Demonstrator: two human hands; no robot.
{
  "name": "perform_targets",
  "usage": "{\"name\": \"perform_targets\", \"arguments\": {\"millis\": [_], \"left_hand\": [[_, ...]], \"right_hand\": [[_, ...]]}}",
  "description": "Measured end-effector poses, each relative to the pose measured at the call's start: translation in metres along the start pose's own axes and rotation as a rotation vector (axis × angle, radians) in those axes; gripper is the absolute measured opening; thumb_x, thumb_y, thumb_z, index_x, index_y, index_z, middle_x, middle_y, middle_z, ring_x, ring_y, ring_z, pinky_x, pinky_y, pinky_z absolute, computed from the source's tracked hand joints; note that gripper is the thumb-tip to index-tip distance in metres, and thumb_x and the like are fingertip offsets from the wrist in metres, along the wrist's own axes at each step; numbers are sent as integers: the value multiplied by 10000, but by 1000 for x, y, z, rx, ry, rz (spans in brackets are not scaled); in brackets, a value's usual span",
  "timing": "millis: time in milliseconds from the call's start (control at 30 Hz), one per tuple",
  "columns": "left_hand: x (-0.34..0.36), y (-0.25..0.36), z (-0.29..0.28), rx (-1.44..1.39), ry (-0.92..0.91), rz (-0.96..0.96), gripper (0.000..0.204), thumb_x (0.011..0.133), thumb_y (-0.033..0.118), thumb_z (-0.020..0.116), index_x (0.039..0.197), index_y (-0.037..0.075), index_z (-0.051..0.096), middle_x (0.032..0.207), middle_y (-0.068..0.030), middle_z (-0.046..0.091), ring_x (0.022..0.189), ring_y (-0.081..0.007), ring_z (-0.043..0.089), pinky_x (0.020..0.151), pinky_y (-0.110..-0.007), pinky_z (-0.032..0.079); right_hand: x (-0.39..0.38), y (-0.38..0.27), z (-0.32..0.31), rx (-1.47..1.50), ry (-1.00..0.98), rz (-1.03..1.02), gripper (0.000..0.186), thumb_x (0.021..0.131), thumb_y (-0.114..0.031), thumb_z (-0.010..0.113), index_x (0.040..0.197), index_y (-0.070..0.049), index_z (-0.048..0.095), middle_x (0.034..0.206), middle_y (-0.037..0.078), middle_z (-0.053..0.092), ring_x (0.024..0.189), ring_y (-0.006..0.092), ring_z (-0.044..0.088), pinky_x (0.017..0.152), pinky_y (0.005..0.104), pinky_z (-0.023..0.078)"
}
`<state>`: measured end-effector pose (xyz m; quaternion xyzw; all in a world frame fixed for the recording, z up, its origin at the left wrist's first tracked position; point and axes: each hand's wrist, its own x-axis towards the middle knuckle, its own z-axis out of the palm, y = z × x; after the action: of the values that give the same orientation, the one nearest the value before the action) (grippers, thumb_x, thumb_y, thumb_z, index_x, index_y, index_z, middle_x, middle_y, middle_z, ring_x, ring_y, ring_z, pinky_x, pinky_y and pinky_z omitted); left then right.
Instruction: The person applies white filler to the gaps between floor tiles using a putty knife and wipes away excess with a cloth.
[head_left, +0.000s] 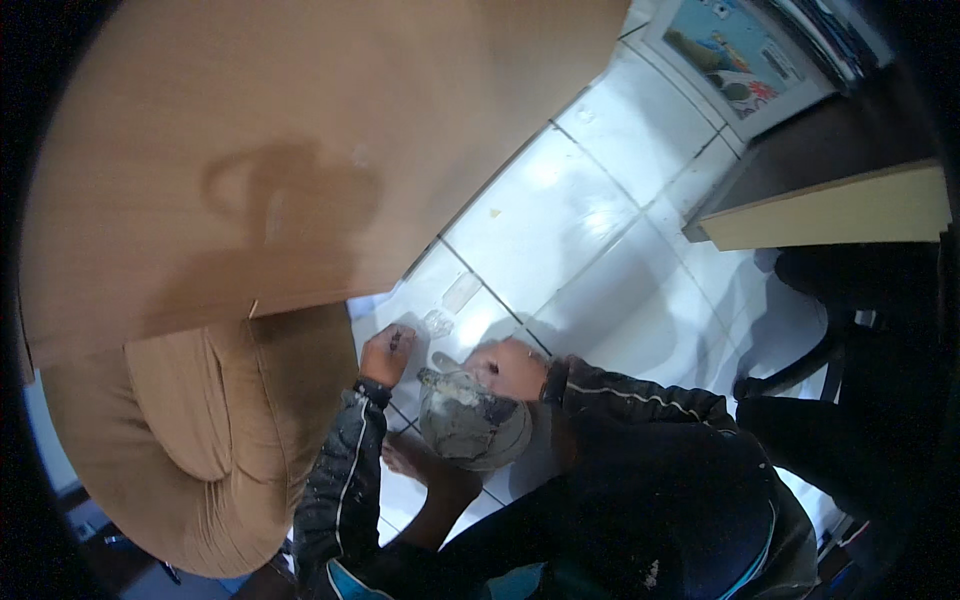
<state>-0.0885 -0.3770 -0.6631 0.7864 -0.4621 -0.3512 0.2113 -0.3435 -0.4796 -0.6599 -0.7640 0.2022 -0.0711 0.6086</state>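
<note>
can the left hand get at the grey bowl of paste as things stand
Probably yes. The left hand holds a small dark tool just left of the grey bowl, which the right hand grips at its rim; nothing lies between them.

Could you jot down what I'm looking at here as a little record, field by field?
Setting: white tiled floor beside a tan wooden panel
Left hand: closed around a small dark tool, close to the panel's lower edge
Right hand: gripping the rim of a grey bowl smeared with pale paste
Clothing: dark jacket sleeves with light stripes
Also below: a bare foot on the tiles
Nearby: black chair base, a pale board
</note>
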Motion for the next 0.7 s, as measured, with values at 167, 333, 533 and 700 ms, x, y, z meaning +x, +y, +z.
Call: {"name": "perform_targets", "arguments": {"millis": [167, 333, 533, 700], "left_hand": [[52, -1, 50, -324, -137, -64, 176, 905, 180, 654, 995, 31, 631, 843, -70, 695, 730, -140, 662, 679, -300, 536], [143, 82, 101, -617, -312, 101, 350, 953, 152, 562, 1269, 5, 520, 1208, -143, 602, 1053, -197, 611, 901, -325, 508], [162, 178, 97, -1169, -352, 48, 398, 1015, 113, 430, 1385, -28, 390, 1428, -197, 442, 1253, -290, 523, 1030, -355, 459], [105, 137, 32, -509, -403, 32, 338, 1032, 175, 440, 1281, -41, 511, 1052, -148, 681, 942, -236, 683, 854, -297, 552]], "right_hand": [[22, -2, -61, 221, 277, 123, 211, 832, -82, 561, 1000, -36, 681, 770, 125, 700, 683, 206, 673, 674, 330, 538], [25, -32, -75, 467, 292, 20, 253, 919, -18, 462, 1085, 36, 646, 848, 81, 681, 690, 114, 642, 638, 246, 516], [2, 7, -96, 400, 726, 132, 232, 893, -33, 495, 1052, 30, 652, 799, 116, 693, 728, 148, 685, 681, 271, 535], [11, 56, -117, 208, 602, 122, 230, 901, -80, 521, 1064, 23, 646, 834, 140, 715, 763, 146, 703, 700, 282, 546]]}}
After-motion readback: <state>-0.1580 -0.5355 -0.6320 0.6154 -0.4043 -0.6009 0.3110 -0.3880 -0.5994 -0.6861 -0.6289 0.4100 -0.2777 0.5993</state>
